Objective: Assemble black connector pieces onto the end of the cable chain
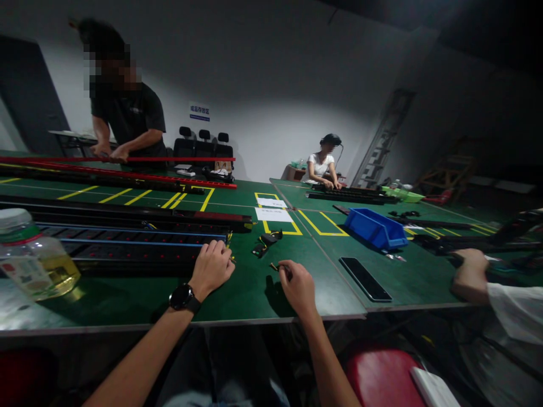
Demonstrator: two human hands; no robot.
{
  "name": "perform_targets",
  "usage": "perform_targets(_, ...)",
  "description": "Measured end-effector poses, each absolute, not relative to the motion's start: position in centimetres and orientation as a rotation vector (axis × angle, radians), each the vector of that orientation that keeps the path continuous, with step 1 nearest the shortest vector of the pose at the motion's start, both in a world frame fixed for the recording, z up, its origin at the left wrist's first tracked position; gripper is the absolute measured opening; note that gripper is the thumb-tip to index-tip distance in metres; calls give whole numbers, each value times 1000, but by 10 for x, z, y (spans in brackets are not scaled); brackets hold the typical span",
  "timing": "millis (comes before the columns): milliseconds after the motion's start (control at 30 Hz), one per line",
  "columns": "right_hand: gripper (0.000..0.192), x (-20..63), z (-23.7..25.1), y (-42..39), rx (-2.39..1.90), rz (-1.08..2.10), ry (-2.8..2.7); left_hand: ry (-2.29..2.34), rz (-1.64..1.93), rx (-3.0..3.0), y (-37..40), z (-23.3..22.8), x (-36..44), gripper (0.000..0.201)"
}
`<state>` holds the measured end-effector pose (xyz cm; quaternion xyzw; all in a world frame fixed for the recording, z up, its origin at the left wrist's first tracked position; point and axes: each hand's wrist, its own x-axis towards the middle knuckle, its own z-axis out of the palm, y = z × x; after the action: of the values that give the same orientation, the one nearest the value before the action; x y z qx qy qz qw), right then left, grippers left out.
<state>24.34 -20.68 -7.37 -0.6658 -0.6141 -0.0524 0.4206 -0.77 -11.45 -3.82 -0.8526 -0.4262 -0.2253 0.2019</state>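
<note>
My left hand [212, 267], with a black watch on the wrist, is at the right end of a long black panel [139, 249] with blue lines and red dots. Its fingers are curled together, and bits of yellow wire [232, 259] show at the fingertips; what they grip is mostly hidden. Above the green table, my right hand [298, 284] pinches a short dark cable [275, 267] with a light tip. A small bundle of black cable [267, 242] with yellow parts lies on the table beyond both hands.
A bottle of yellow liquid [36, 260] stands at left. Right of my hands are a phone [365, 278] and a blue bin [375, 229]. White papers [274, 214] lie ahead. A co-worker [127, 118] handles a red strip; another [324, 164] works farther back. Someone's arm [473, 277] rests at right.
</note>
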Motion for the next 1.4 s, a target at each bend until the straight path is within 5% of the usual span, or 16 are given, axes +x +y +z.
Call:
perform_targets(400, 57, 248, -79, -200, -1925, -372, -1370, -1243, -670, -2426, -117, -36, -8, 15)
perform_targets(767, 37, 244, -80, -203, -2062, -238, -1630, -1237, -638, -2393, -116, -40, -8, 15)
perform_targets(1400, 57, 244, -72, -207, -1633, 0, -1775, -1238, -641, -2396, -116, -39, -8, 15)
